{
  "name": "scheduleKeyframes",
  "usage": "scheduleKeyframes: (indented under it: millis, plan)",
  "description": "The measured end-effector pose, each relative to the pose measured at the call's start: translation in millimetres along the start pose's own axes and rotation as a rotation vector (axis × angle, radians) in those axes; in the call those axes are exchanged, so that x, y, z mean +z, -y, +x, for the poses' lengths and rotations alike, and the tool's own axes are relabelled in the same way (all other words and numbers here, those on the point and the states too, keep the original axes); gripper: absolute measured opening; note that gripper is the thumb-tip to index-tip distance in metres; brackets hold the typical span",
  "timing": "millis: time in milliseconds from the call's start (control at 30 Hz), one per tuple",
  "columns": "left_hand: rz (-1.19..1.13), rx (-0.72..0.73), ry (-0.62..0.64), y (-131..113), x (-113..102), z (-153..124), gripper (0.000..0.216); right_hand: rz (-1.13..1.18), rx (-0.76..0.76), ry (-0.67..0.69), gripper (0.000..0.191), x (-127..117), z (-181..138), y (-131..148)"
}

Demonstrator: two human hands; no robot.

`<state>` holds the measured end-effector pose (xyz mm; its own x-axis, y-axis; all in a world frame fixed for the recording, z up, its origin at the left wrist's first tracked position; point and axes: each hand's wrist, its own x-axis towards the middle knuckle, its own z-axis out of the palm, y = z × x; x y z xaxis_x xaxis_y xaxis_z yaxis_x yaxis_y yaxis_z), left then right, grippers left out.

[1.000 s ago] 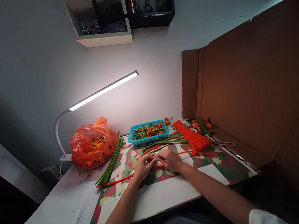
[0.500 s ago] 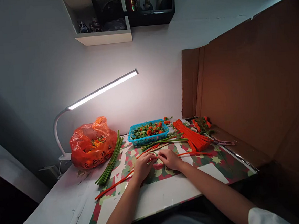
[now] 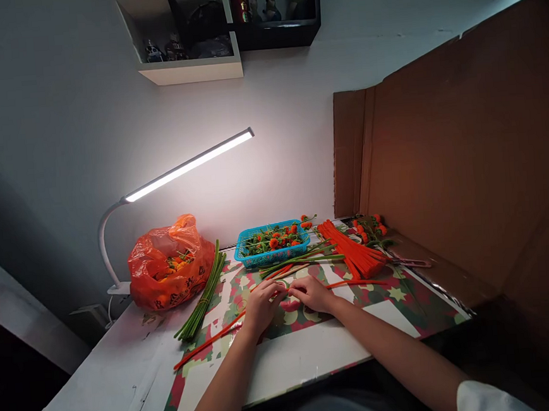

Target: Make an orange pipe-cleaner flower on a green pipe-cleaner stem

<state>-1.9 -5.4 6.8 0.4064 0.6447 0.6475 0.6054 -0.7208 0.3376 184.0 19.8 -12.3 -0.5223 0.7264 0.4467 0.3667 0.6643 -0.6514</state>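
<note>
Both hands meet over the middle of the patterned sheet, fingertips close together. My left hand (image 3: 264, 303) is closed in a pinch on an orange-red pipe cleaner (image 3: 209, 342), whose long end slants down to the left. Opposite it, my right hand (image 3: 314, 293) pinches the same orange-red line of stem; a straight length shows beyond that hand to the right. Whether this is one pipe cleaner or two joined is hidden by the fingers. Just behind the hands lie loose green stems (image 3: 307, 258) and a thick fanned bundle of orange-red pipe cleaners (image 3: 351, 250).
A blue basket (image 3: 273, 254) holds orange flowers with green stems. To the left are a bundle of green stems (image 3: 201, 300), an orange plastic bag (image 3: 167, 290) and a lit lamp (image 3: 190, 166). Scissors (image 3: 412, 262) and more flowers (image 3: 374, 228) lie right, beside a cardboard panel (image 3: 451, 153).
Both hands stay in nearly the same place, still pinching the pipe cleaner. Its left end has dipped very slightly; the rest looks unchanged.
</note>
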Motion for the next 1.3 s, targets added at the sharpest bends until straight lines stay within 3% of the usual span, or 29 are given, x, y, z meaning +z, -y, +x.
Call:
scheduleKeyframes:
  millis: [267, 567, 733, 967, 1300]
  plan:
    - [-0.059, -0.138, 0.195, 3, -5, 0, 0.013, -0.43, -0.201, 0.087, 0.018, -3, -2, 1]
    - [-0.314, -0.303, 0.131, 8, -2, 0, 0.017, -0.627, -0.318, 0.014, 0.022, -5, 0, 11]
    - [-0.176, -0.231, 0.099, 2, 0, -1, 0.014, -0.435, -0.191, -0.018, 0.023, -3, -1, 8]
    - [0.036, -0.015, 0.049, -5, -1, 0, 0.013, 0.23, 0.208, 0.032, 0.045, 4, 0, 0]
    - [0.035, 0.006, 0.037, -3, 0, -1, 0.01, 0.4, 0.304, 0.146, 0.036, 2, 3, 1]
